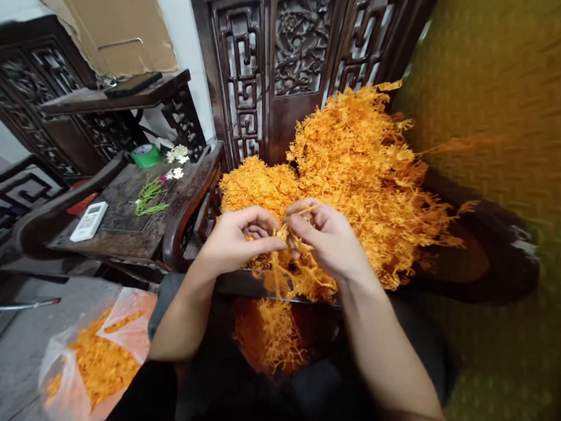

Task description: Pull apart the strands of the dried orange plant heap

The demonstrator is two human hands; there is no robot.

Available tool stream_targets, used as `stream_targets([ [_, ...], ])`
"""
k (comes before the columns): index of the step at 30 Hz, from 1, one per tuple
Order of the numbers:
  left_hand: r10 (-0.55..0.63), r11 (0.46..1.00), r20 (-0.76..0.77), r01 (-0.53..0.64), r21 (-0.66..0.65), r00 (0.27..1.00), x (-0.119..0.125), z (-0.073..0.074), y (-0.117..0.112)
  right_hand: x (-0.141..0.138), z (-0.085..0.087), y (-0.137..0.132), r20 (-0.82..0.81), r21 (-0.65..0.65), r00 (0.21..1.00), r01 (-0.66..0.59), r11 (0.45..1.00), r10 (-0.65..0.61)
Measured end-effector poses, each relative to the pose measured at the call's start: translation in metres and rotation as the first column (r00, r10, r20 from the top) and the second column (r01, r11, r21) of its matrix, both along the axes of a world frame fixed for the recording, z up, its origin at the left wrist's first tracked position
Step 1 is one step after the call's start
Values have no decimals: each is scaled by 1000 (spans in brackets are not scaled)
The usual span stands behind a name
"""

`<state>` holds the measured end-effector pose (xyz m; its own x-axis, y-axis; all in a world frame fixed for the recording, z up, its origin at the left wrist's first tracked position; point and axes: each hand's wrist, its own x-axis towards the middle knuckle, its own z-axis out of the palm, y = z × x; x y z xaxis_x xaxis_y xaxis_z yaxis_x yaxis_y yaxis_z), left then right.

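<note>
My left hand (239,238) pinches a small orange branching sprig (277,272), thumb pressed against the fingertips. From the other side my right hand (330,238) grips the same piece, its fingers curled close to the left thumb. Thin twigs of it hang down below both hands. Directly behind them rises a big heap of orange sprigs (357,171), looking like artificial plastic foliage, piled on a dark wooden seat. More orange sprigs (277,331) lie lower down, between my forearms. Exactly where the fingertips meet is partly hidden.
On the left, a dark wooden side table (115,239) holds a white remote control (89,221), green tape (145,155) and green stems (150,197). A plastic bag (120,324) of orange pieces stands on the floor. A carved wooden backrest (288,123) rises behind the heap.
</note>
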<state>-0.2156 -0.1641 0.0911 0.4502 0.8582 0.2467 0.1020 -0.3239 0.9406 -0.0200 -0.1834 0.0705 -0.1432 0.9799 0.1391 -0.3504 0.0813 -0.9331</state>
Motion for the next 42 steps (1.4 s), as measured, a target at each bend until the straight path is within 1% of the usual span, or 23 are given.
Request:
stream_targets([
  [1, 33, 999, 10, -33, -22, 999, 5, -4, 1, -1, -2, 1, 10, -13, 997, 79, 997, -79],
  [2, 77, 997, 33, -76, -33, 997, 9, -8, 4, -1, -4, 2, 10, -27, 992, 127, 991, -127],
  [3, 122, 992, 66, -120, -38, 990, 11, -11, 7, -1, -6, 3, 1, -37, 990, 138, 990, -138],
  [5, 204, 979, 136, -199, -49, 969, 13, -15, 14, 1, -9, 3, -21, -25, 996, 88, 996, -89],
  [7, 265, 964, 166, -261, -47, 950, 13, -19, 20, 1, -10, 1, 14, 40, 996, 86, 996, -86],
  [9, 301, 953, 133, -304, -5, 944, 12, -20, 21, 0, -12, 0, 109, 132, 975, 178, 975, -193],
  [10, 310, 948, 105, -316, 41, 945, 12, -20, 21, -2, -13, 0, 161, 177, 952, 232, 956, -261],
  [12, 291, 942, 41, -294, 162, 956, 13, -19, 18, -5, -17, 1, 234, 243, 900, 312, 919, -367],
  [14, 239, 935, 2, -231, 270, 971, 15, -19, 15, -9, -20, 3, 262, 249, 875, 346, 904, -407],
  [15, 213, 932, 6, -205, 298, 977, 17, -19, 14, -11, -21, 3, 264, 236, 874, 352, 906, -408],
  [17, 205, 931, 56, -212, 297, 977, 20, -21, 13, -14, -23, 3, 272, 212, 880, 340, 916, -390],
  [19, 247, 925, 109, -268, 268, 963, 22, -22, 13, -16, -22, 2, 296, 243, 874, 321, 915, -386],
  [22, 301, 899, 80, -311, 307, 950, 24, -21, 12, -17, -21, -1, 319, 308, 878, 260, 915, -357],
  [25, 278, 879, 5, -256, 402, 961, 21, -15, 7, -13, -19, -1, 296, 295, 926, 144, 945, -233],
  [26, 259, 879, -16, -230, 417, 966, 20, -13, 5, -11, -18, -1, 322, 313, 918, 125, 941, -229],
  [27, 246, 882, -34, -209, 422, 969, 19, -11, 4, -10, -17, -2, 373, 354, 890, 126, 927, -263],
  [29, 249, 891, -53, -208, 403, 967, 16, -9, 2, -9, -14, -4, 486, 470, 787, 131, 873, -380],
  [31, 288, 910, -11, -270, 315, 958, 15, -10, 2, -9, -11, -7, 539, 569, 707, 95, 817, -457],
  [33, 303, 938, 79, -312, 149, 950, 14, -11, 3, -10, -8, -10, 548, 629, 681, 48, 776, -486],
  [35, 289, 956, 175, -292, -11, 941, 13, -12, 5, -12, -8, -13, 533, 670, 665, 47, 741, -523],
  [36, 276, 961, 209, -270, -58, 938, 13, -12, 6, -13, -8, -14, 520, 683, 657, 64, 727, -546],
  [39, 232, 972, 228, -220, -77, 946, 13, -11, 7, -14, -9, -17, 472, 696, 650, 140, 704, -595],
  [42, 225, 974, 184, -227, -6, 957, 11, -11, 7, -14, -8, -18, 424, 706, 647, 202, 679, -634],
])
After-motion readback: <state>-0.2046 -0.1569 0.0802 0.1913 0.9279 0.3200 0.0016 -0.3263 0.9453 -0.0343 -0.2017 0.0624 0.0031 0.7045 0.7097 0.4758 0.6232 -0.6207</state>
